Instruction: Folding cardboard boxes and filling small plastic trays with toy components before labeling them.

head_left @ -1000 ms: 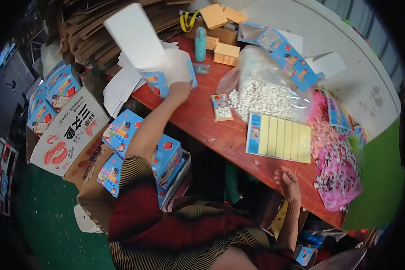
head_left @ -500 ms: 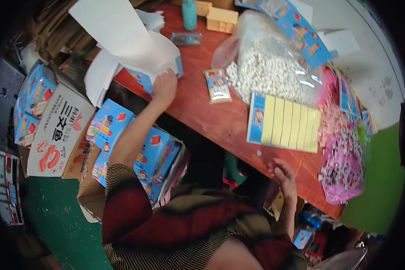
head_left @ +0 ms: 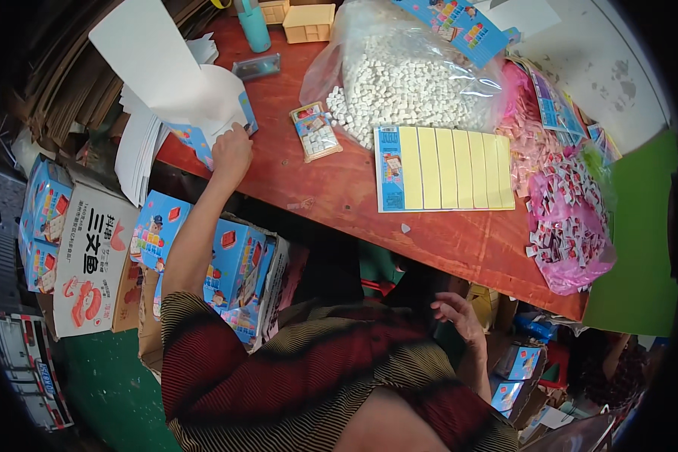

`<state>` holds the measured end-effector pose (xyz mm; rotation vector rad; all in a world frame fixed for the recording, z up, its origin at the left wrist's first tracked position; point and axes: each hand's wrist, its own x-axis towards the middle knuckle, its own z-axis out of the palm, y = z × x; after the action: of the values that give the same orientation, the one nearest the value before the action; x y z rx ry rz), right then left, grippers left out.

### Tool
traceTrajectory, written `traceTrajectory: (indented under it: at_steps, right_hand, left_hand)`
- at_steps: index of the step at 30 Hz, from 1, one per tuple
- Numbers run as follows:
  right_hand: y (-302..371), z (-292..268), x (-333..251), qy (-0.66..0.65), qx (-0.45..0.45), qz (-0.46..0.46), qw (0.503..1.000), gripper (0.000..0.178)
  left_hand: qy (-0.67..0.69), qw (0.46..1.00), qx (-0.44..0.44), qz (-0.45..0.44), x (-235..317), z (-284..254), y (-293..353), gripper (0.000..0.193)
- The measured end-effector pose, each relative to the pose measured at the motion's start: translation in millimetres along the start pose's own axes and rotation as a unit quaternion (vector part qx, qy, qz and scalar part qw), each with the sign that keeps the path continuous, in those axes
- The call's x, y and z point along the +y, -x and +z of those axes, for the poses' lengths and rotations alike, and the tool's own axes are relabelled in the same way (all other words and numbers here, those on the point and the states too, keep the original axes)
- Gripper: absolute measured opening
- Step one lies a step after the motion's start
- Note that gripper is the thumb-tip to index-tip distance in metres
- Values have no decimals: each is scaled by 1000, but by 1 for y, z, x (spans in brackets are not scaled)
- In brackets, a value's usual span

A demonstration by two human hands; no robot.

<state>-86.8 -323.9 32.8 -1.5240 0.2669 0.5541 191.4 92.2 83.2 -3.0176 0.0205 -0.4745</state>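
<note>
My left hand (head_left: pixel 232 157) is closed on the near wall of an open cardboard box (head_left: pixel 203 94), white inside and blue printed outside, with its white flap standing up. Its fingertips are partly hidden at the box's edge. My right hand (head_left: pixel 462 318) hangs just off the table's near edge, fingers loosely apart and holding nothing. Between the hands lie a small clear pack (head_left: pixel 316 134) with white pieces in it and a sheet of yellow strips (head_left: pixel 448 169) with a blue printed end.
A big clear bag of small white pieces (head_left: pixel 422 90) lies on the red table (head_left: pixel 316 188). Pink bags of small wrapped packets (head_left: pixel 569 218) are at the right. Printed blue boxes (head_left: pixel 233 260) fill a carton at my left. A teal bottle (head_left: pixel 255 30) stands at the back.
The view has shifted, so the table's things sit further left and higher. My right hand has drawn back from the table's edge. My left hand stays at the box.
</note>
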Motion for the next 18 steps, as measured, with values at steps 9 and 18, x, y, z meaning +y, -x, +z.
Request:
traceTrajectory:
  at_steps: [9,18]
  right_hand:
    - [9,-33,192,-19,264,222,939,20]
    - [16,-119,214,-21,180,331,926,20]
  left_hand:
    - [275,921,-20,275,105,-68,139,19]
    - [359,837,-342,-230,73,89,260,34]
